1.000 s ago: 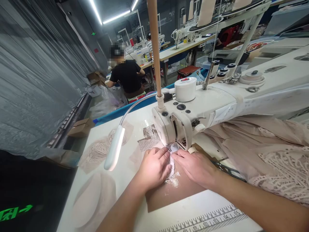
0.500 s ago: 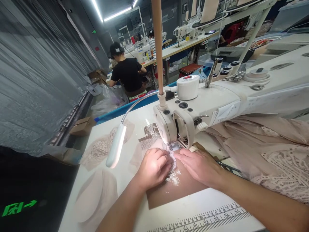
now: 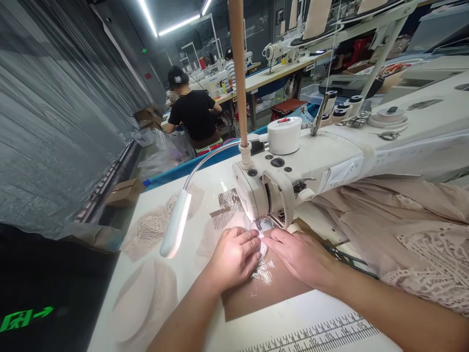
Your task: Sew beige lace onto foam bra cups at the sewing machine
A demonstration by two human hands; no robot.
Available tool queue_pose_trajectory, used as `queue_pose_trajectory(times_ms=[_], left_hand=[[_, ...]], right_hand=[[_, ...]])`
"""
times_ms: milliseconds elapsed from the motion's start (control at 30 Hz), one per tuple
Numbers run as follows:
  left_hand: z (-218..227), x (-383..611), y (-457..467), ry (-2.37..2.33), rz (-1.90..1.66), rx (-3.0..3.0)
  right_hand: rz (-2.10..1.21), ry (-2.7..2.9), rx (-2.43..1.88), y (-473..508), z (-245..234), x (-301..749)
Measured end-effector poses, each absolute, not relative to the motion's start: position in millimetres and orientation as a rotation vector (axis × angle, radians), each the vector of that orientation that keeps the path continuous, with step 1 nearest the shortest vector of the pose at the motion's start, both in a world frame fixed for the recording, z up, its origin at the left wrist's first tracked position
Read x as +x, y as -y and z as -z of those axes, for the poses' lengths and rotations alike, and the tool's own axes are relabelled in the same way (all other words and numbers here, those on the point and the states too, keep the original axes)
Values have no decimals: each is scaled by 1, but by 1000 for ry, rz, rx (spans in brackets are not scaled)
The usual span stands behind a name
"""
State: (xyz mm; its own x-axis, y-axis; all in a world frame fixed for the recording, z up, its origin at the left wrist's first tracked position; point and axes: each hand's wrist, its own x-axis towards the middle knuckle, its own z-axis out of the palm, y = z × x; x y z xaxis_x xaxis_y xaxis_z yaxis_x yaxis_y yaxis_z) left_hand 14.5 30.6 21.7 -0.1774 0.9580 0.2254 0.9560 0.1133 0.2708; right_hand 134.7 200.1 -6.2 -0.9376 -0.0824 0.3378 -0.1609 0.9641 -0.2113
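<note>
A small whitish lace piece (image 3: 263,248) lies at the needle area of a white sewing machine (image 3: 256,195), over a brown sheet (image 3: 271,298) with shiny worn patches. My left hand (image 3: 236,254) is on its left side, fingers curled and fingertips pressed on the lace by the presser foot. From the right, my right hand (image 3: 300,254) pinches the lace's other edge, its index finger reaching forward close to the left fingertips. Both hands partly cover the lace, and the needle itself is hard to make out.
Sheer beige fabric pieces (image 3: 146,298) lie on the table's left. A lit gooseneck lamp (image 3: 176,225) hangs over them. Beige lace fabric (image 3: 421,234) is heaped at right. A printed ruler scale (image 3: 315,337) marks the front edge. A co-worker (image 3: 194,112) sits ahead.
My left fingertips have shifted slightly forward and right over the lace, nearer the presser foot. My right fingertips have drawn slightly left, closer to them. The lace is more covered now.
</note>
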Motion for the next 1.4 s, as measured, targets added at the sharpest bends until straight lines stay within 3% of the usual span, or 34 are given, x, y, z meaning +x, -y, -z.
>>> queue_pose_trajectory(times_ms=[833,1400], left_hand=[[-23,11,-32,-2356,-585,2050],[-4,-10,-36,-2725,-507,1928]], right_hand=[[-371,2837,146,-200,-3,133],[-419,2908,83,-201,-17,134]])
